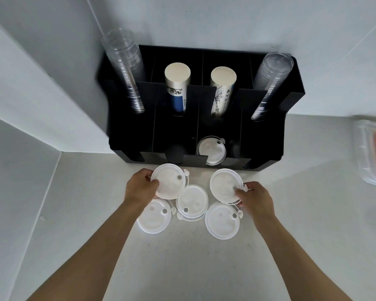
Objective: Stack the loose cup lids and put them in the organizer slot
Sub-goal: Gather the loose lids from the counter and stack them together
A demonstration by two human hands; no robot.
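In the head view, both hands each pinch one white lid above the worktop (182, 268): the left hand (140, 187) closes on the left lid (168, 183), the right hand (255, 197) on the right lid (225, 184). Three more loose lids (191, 202) lie between and below them, some seemingly doubled. The black organizer (267, 135) just behind already holds lids in a front slot (212, 151). The thin lids may slip from such light edge grips, their tabs may snag and leave the stack crooked, and a tilted stack could catch on the slot's notched front wall
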